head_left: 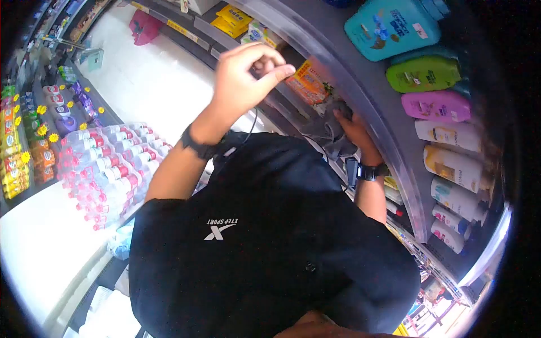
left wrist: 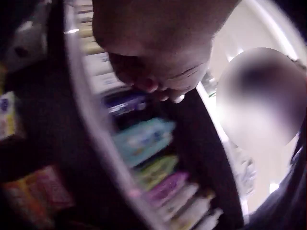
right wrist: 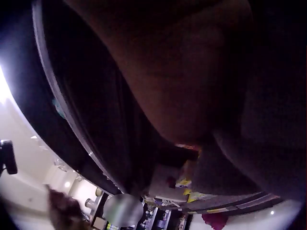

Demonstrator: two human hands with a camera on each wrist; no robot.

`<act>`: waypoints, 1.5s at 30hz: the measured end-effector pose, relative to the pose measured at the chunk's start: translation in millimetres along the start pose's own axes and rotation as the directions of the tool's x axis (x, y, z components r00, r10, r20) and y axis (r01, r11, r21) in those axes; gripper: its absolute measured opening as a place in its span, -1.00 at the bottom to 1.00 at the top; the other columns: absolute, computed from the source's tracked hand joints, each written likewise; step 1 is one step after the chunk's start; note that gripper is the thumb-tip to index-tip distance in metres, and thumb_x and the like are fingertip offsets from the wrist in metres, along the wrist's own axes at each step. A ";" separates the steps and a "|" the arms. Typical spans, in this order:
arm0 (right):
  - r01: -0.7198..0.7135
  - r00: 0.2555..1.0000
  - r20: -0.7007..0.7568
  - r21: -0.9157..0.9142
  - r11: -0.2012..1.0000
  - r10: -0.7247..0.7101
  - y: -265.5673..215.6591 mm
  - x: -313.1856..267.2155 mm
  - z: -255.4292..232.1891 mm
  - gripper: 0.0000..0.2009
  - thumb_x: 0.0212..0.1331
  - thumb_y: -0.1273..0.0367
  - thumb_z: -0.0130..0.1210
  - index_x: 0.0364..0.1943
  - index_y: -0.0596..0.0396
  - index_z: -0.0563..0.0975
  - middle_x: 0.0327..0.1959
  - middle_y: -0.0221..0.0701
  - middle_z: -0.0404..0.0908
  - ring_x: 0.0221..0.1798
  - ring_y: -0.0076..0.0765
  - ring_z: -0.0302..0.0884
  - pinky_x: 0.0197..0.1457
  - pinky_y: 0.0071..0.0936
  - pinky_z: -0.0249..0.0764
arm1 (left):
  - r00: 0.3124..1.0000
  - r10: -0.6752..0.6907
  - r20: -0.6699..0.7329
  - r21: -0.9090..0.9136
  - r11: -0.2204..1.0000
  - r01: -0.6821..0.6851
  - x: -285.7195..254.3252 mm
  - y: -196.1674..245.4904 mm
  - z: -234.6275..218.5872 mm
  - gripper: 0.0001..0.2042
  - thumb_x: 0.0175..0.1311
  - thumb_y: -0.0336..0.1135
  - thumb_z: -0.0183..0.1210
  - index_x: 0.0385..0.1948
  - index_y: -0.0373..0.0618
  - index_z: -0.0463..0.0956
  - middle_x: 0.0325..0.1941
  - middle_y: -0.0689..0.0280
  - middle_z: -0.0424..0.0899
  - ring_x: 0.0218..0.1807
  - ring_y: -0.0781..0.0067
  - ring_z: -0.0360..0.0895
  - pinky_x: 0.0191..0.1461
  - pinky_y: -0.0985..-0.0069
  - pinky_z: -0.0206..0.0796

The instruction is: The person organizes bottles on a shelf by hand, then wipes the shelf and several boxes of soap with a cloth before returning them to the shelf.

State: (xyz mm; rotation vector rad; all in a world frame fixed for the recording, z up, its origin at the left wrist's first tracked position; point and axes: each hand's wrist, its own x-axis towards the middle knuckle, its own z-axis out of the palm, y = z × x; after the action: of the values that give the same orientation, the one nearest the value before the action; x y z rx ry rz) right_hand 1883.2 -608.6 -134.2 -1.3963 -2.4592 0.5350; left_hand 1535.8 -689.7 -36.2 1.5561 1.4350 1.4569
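Note:
The left hand (head_left: 245, 79) is raised beside the shelf edge, its fingers loosely curled around nothing. In the left wrist view that hand (left wrist: 153, 52) appears above a row of bottles. Lower on the shelf side, the right hand (head_left: 356, 132) grips a grey cloth (head_left: 332, 132), partly under the upper shelf. An orange package (head_left: 309, 84) lies behind the cloth on the lower shelf. The right wrist view is dark: the right hand (right wrist: 168, 72) fills its upper middle, with the grey cloth (right wrist: 225, 167) alongside, and its fingertips are hidden.
The upper shelf has a clear plastic edge (head_left: 360, 79) and holds a teal bottle (head_left: 391, 28), a green bottle (head_left: 422, 74) and several others. Yellow packs (head_left: 231, 21) lie farther along the lower shelf. Wrapped bottle packs (head_left: 112, 163) stand on the left, near more stocked goods.

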 end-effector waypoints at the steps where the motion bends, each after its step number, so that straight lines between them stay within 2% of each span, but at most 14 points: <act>1: -0.036 0.996 0.083 0.011 0.999 0.035 1.2 -2.4 -0.3 -0.35 0.25 0.02 0.30 0.35 0.05 0.48 0.33 -0.10 0.56 0.44 0.08 0.42 0.51 -0.11 0.30 | 1.000 -0.004 0.001 0.058 0.998 0.004 1.5 -46.5 20.3 -0.63 0.03 -0.35 0.54 -0.12 -0.24 0.67 -0.22 0.19 0.72 -0.23 0.35 0.67 -0.13 0.45 0.50; 5: -0.037 0.986 0.163 0.065 0.997 0.026 9.6 8.5 26.6 -0.46 0.28 0.21 0.31 0.28 0.16 0.48 0.28 -0.10 0.58 0.35 -0.04 0.50 0.46 -0.19 0.33 | 0.979 0.204 -0.025 0.328 0.927 -0.184 -10.5 -121.4 88.2 -0.30 0.01 -0.23 0.53 0.23 -0.28 0.47 0.02 -0.04 0.71 0.05 -0.10 0.67 0.16 0.13 0.49; 7: 0.058 0.987 0.137 0.205 0.977 -0.087 -12.3 13.9 23.9 -0.45 0.27 0.24 0.30 0.27 0.24 0.47 0.26 -0.06 0.59 0.34 -0.01 0.51 0.45 -0.20 0.35 | 0.978 -0.109 0.176 0.388 0.921 0.033 -14.6 -130.2 108.9 -0.26 0.02 -0.24 0.52 0.28 -0.29 0.41 0.07 -0.15 0.66 0.16 -0.25 0.58 0.22 0.09 0.45; 8: 0.066 0.987 0.131 0.201 0.977 -0.094 -18.6 16.5 24.4 -0.45 0.27 0.24 0.30 0.27 0.24 0.47 0.26 -0.06 0.59 0.34 -0.01 0.51 0.45 -0.20 0.35 | 0.946 -0.182 0.267 0.368 0.927 0.074 -13.9 -128.5 114.6 -0.29 0.04 -0.24 0.50 0.27 -0.28 0.44 0.11 -0.17 0.65 0.19 -0.25 0.57 0.24 0.08 0.45; 10: 0.036 0.986 0.156 0.157 0.987 -0.061 -25.3 16.6 26.1 -0.45 0.27 0.27 0.29 0.28 0.26 0.46 0.26 -0.05 0.58 0.37 -0.02 0.50 0.45 -0.20 0.35 | 0.998 0.056 0.014 0.347 0.936 -0.057 -25.6 -138.4 127.1 -0.37 0.05 -0.33 0.48 0.22 -0.27 0.50 0.08 -0.14 0.68 0.13 -0.20 0.63 0.19 0.13 0.49; 17: -0.015 0.997 0.082 0.339 0.941 -0.014 -34.9 5.8 24.7 -0.42 0.28 0.30 0.29 0.33 0.28 0.44 0.30 -0.01 0.56 0.40 -0.05 0.48 0.51 -0.23 0.29 | 1.000 -0.015 0.001 0.024 1.000 0.015 -23.1 -104.7 88.9 -0.32 -0.06 -0.38 0.57 0.21 -0.23 0.55 0.06 0.11 0.72 0.02 0.23 0.73 0.10 0.32 0.56; 25: 0.045 0.966 0.198 0.505 0.862 -0.167 -118.7 32.8 -3.7 -0.39 0.26 0.35 0.30 0.36 0.31 0.40 0.32 0.00 0.55 0.39 -0.06 0.49 0.50 -0.24 0.31 | 0.940 0.336 -0.066 0.230 0.921 -0.313 -7.0 -90.6 9.1 -0.16 -0.17 -0.22 0.65 0.27 -0.15 0.44 0.16 0.12 0.47 0.26 0.09 0.47 0.38 0.22 0.34; 26: 0.066 0.971 0.159 0.541 0.838 -0.179 -121.2 35.6 7.6 -0.41 0.25 0.35 0.29 0.35 0.30 0.43 0.33 0.02 0.54 0.37 0.00 0.52 0.47 -0.24 0.35 | 0.939 0.339 -0.068 0.238 0.919 -0.314 -7.8 -90.5 0.4 -0.16 -0.17 -0.22 0.65 0.27 -0.15 0.44 0.16 0.12 0.47 0.26 0.09 0.47 0.38 0.22 0.34; 28: 0.128 0.968 0.111 0.558 0.820 -0.227 -133.4 48.4 21.6 -0.42 0.26 0.38 0.27 0.36 0.28 0.42 0.31 0.03 0.55 0.35 0.00 0.53 0.45 -0.24 0.37 | 0.998 0.023 0.052 -0.355 0.935 -0.003 -13.0 -84.6 -15.7 -0.13 0.00 -0.39 0.56 0.38 -0.17 0.21 0.21 0.14 0.42 0.33 0.21 0.40 0.43 0.28 0.28; 32: 0.196 0.939 0.125 0.572 0.796 -0.320 -186.6 69.2 -8.1 -0.43 0.26 0.43 0.24 0.37 0.23 0.41 0.15 0.02 0.59 0.23 -0.01 0.57 0.34 -0.24 0.42 | 1.000 0.003 -0.026 -0.289 0.957 -0.010 -18.9 -68.0 -61.5 -0.12 0.04 -0.45 0.52 0.42 -0.20 0.16 0.23 0.16 0.47 0.31 0.35 0.46 0.39 0.36 0.35; 37: 0.463 0.886 -0.249 0.497 0.734 -0.390 -257.8 81.0 -30.4 -0.57 0.16 0.54 0.27 0.17 0.15 0.61 -0.03 -0.16 0.53 0.11 -0.07 0.54 0.23 -0.29 0.45 | 0.993 -0.020 -0.117 -0.290 0.957 -0.015 -38.4 -77.0 -107.8 -0.23 0.07 -0.22 0.56 0.28 -0.22 0.30 0.10 0.23 0.55 0.19 0.38 0.54 0.31 0.40 0.41; 40: 0.654 0.746 -0.504 0.432 0.621 -0.436 -305.8 108.2 -20.8 -0.49 0.06 0.45 0.36 0.20 0.07 0.62 0.08 -0.18 0.55 0.15 -0.03 0.51 0.28 -0.19 0.42 | 0.991 -0.063 -0.122 -0.399 0.917 0.009 -43.3 -63.5 -111.7 -0.14 0.14 0.00 0.52 0.37 -0.23 0.23 0.21 0.21 0.53 0.27 0.36 0.51 0.37 0.37 0.37; 41: 0.687 0.723 -0.456 0.401 0.605 -0.519 -321.6 114.5 -10.6 -0.46 0.04 0.39 0.37 0.21 0.05 0.61 0.15 -0.19 0.55 0.18 -0.01 0.48 0.32 -0.14 0.38 | 0.974 -0.070 -0.217 -0.381 0.924 -0.019 -40.0 -62.6 -103.9 -0.10 0.19 0.28 0.39 0.36 -0.22 0.22 0.25 0.21 0.49 0.28 0.38 0.49 0.38 0.36 0.35; 45: 0.734 0.677 -0.447 0.345 0.585 -0.585 -348.4 128.8 10.8 -0.42 0.03 0.26 0.36 0.24 0.00 0.61 0.37 -0.22 0.49 0.28 0.06 0.41 0.40 -0.06 0.27 | 0.941 0.026 -0.338 -0.470 0.861 -0.193 -26.3 -31.8 -122.9 -0.14 0.33 0.48 0.07 0.31 -0.19 0.24 0.26 0.20 0.45 0.31 0.36 0.45 0.37 0.32 0.35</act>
State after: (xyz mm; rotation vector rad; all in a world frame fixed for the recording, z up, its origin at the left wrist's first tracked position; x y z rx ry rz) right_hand 1547.1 -662.9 14.8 -0.2424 -2.1407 0.6527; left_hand 1415.3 -736.9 -43.2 1.1224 1.0143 2.0324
